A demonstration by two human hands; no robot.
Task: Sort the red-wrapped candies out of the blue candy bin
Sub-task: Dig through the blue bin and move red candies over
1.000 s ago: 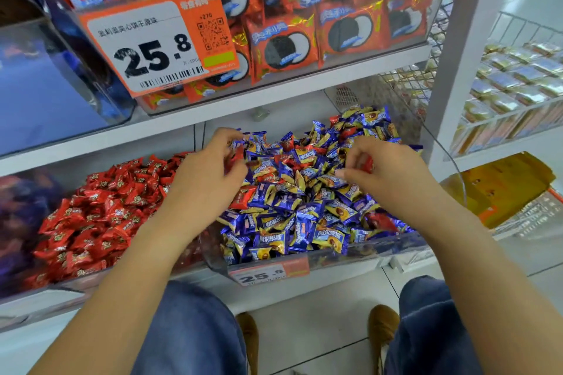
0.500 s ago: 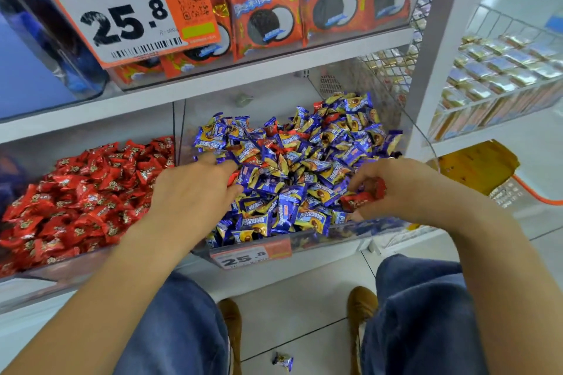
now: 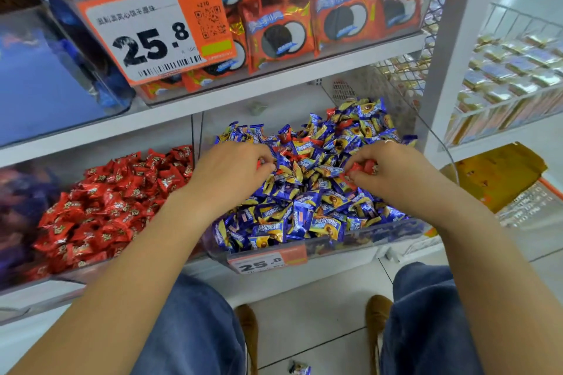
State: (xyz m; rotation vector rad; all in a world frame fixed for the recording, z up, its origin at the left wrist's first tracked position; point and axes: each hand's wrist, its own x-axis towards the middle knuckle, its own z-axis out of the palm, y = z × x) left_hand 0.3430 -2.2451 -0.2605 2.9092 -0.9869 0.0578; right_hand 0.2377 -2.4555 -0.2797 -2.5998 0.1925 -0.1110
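Note:
A clear bin (image 3: 320,248) on the lower shelf is heaped with blue-wrapped candies (image 3: 307,216); a few red-wrapped candies (image 3: 344,124) lie mixed in near the back. My right hand (image 3: 393,173) is over the pile's right side, its fingers curled round several red candies (image 3: 361,168). My left hand (image 3: 231,170) rests on the pile's left side, fingertips pinching at a red candy (image 3: 261,164) that is mostly hidden. To the left, a second clear bin holds only red-wrapped candies (image 3: 112,207).
Above, a shelf (image 3: 274,85) carries a bin of orange cookie packs with a big 25.8 price tag (image 3: 158,30). A white upright (image 3: 447,49) and wire baskets of gold-wrapped sweets (image 3: 518,70) stand right. One blue candy (image 3: 300,368) lies on the floor between my shoes.
Both hands moved back up onto the middle of the blue pile. My right hand still holds red candies; my left fingers have closed on a red one.

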